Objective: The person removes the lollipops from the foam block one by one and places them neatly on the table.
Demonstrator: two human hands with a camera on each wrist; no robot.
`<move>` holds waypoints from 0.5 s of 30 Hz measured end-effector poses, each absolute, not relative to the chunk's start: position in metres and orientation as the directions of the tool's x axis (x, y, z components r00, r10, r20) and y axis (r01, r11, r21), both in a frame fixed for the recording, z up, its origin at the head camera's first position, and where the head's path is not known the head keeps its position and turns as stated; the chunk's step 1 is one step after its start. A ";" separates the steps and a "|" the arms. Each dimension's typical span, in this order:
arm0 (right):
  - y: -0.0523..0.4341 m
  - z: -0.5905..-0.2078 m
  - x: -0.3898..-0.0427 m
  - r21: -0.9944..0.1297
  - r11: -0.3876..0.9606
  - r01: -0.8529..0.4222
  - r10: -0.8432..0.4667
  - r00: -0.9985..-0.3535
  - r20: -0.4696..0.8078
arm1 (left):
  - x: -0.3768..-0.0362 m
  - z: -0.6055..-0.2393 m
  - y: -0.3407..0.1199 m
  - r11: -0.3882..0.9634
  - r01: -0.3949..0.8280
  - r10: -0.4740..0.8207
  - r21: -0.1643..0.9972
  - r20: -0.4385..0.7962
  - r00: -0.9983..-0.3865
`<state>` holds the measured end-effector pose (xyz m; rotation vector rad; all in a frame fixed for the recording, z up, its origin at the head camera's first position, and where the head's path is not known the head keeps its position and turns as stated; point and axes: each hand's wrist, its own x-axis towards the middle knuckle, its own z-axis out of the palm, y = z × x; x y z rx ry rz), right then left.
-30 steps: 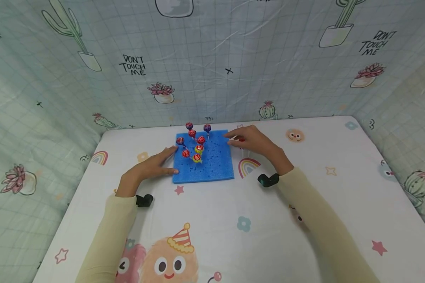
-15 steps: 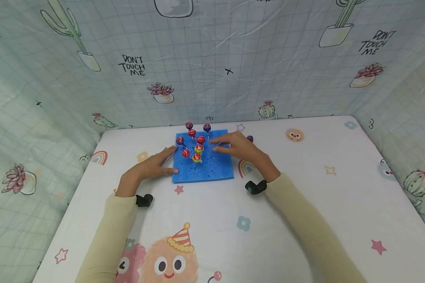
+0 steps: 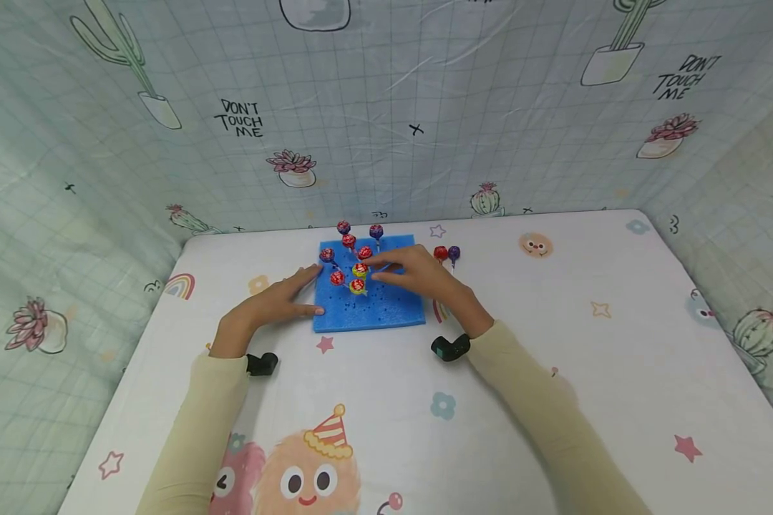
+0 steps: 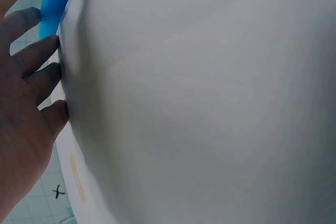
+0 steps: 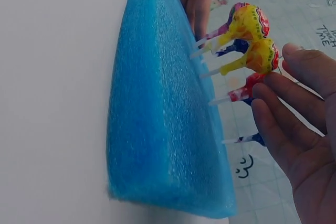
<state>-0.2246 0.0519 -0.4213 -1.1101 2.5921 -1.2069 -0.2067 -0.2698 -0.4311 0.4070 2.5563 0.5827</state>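
The right hand's fingers (image 5: 286, 124) are stretched out and loose, holding nothing, just beside the yellow lollipops (image 5: 252, 38) stuck upright in the blue foam pad (image 3: 370, 293). The left hand (image 3: 267, 307) lies flat with straight fingers against the pad's left edge, probably steadying it. Half a second ago the right hand (image 3: 421, 279) was nearer the pad's right edge, away from two loose lollipops (image 3: 446, 252) on the tabletop (image 3: 554, 357).

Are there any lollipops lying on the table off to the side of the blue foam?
Yes, two lollipops lie right of the blue foam.
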 end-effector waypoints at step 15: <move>0.036 -0.429 -0.231 -0.716 0.413 -0.563 -0.644 -0.736 0.207 | -0.208 -0.432 -0.272 0.865 0.182 0.386 0.468 -0.388 -0.837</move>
